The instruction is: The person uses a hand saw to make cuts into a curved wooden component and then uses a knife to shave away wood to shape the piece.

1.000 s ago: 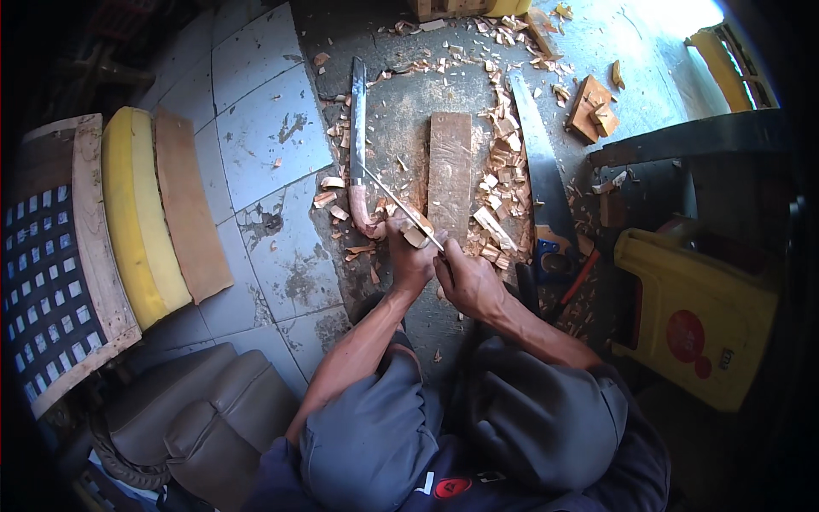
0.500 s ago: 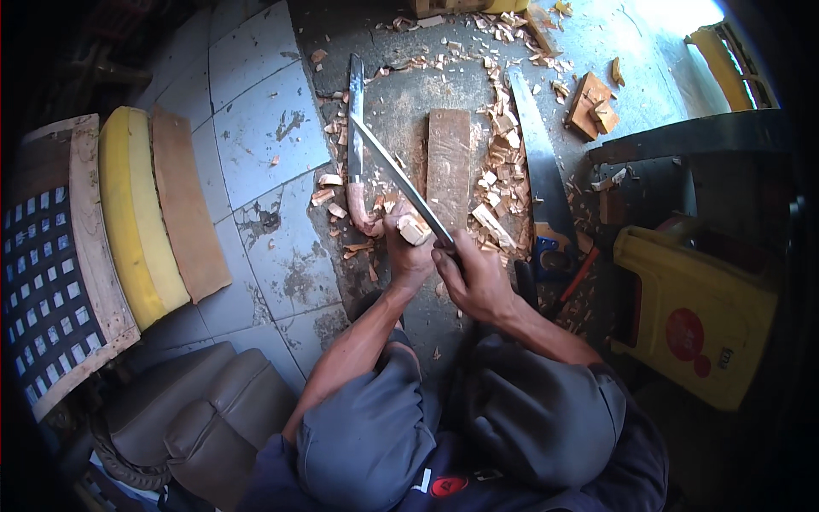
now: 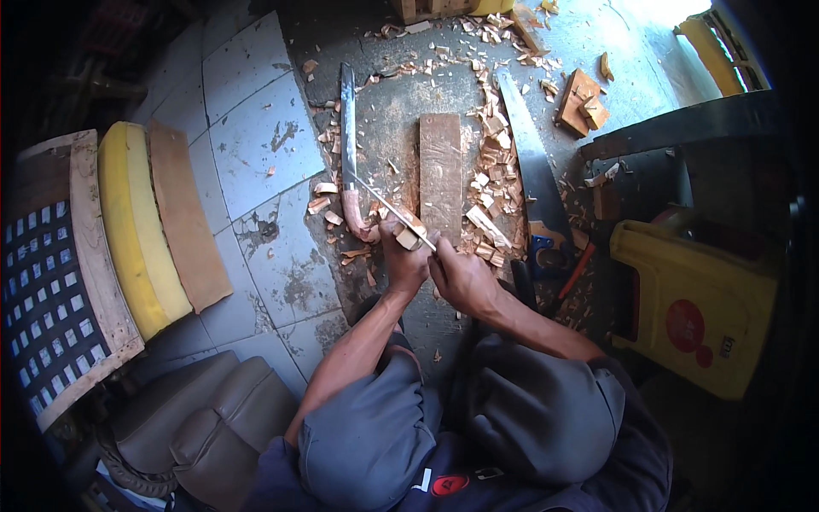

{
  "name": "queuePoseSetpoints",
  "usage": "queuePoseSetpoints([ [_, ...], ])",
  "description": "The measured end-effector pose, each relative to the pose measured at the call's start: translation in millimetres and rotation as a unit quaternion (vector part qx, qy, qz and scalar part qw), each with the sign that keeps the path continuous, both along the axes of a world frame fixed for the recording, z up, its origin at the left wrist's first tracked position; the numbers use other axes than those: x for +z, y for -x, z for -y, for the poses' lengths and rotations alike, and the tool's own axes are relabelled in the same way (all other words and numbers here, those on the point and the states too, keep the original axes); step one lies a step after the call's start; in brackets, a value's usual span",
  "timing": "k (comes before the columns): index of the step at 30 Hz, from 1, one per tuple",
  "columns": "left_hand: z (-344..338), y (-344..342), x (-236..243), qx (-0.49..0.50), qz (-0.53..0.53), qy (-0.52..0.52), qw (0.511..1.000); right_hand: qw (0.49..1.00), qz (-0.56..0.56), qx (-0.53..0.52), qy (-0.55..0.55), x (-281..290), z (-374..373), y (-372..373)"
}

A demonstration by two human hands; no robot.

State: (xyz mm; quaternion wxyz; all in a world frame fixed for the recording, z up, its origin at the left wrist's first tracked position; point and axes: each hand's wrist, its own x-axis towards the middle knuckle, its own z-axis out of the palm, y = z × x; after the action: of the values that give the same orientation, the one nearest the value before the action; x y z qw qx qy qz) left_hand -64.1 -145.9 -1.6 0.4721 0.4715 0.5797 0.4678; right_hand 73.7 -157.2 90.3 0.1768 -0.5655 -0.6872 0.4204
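Observation:
My left hand point(image 3: 404, 266) is closed round a pale piece of wood point(image 3: 407, 240), whose cut end shows above the fist. My right hand point(image 3: 465, 277) grips a long, narrow metal tool that looks like a file point(image 3: 388, 204). It slants up and left from the right fist, across the wood's end. Its far tip comes close to a machete point(image 3: 348, 128) with a curved wooden handle, lying on the floor beyond my left hand. Just ahead of both hands lies a flat brown board point(image 3: 440, 175).
Wood chips point(image 3: 495, 158) litter the floor round the board. To the right lie a handsaw point(image 3: 529, 145) and wooden blocks point(image 3: 582, 102), with a yellow plastic stool point(image 3: 691, 316) nearer me. Grey cushions point(image 3: 205, 410) and a yellow foam pad point(image 3: 141, 230) stand left.
The file has come down and toward me, its tip lower, and now lies across the wood's end. Both hands keep their grips. The whole view has shifted slightly.

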Motion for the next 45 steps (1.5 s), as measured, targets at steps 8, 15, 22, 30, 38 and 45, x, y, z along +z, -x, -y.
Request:
queuePoseSetpoints([
  [8, 3.5, 0.7, -13.7, 0.024, -0.04, -0.074, 0.996, 0.99, -0.088, -0.051, -0.1, 19.9, 1.6, 0.7],
  [15, 0.8, 1.8, -3.2, 0.048, -0.03, -0.075, 0.996, 0.988, -0.095, -0.063, -0.106, 28.4, -5.0, 1.6],
  [22, -2.7, 5.2, -9.2, 0.016, -0.026, -0.065, 0.997, 0.998, -0.052, -0.004, -0.034, 0.9, 1.7, 0.1],
  [30, -0.1, -1.6, 12.6, 0.039, 0.085, -0.03, 0.995, 1.0, 0.011, 0.006, -0.009, -3.7, 8.3, 4.3],
  [38, -2.4, 0.6, 6.4, -0.009, -0.021, -0.042, 0.999, 1.0, -0.01, 0.006, 0.005, 3.2, 1.4, -2.3],
  [45, -4.4, 5.1, -13.3, 0.041, -0.003, -0.058, 0.997, 0.99, -0.094, -0.038, -0.101, 37.3, -9.7, 3.8],
])
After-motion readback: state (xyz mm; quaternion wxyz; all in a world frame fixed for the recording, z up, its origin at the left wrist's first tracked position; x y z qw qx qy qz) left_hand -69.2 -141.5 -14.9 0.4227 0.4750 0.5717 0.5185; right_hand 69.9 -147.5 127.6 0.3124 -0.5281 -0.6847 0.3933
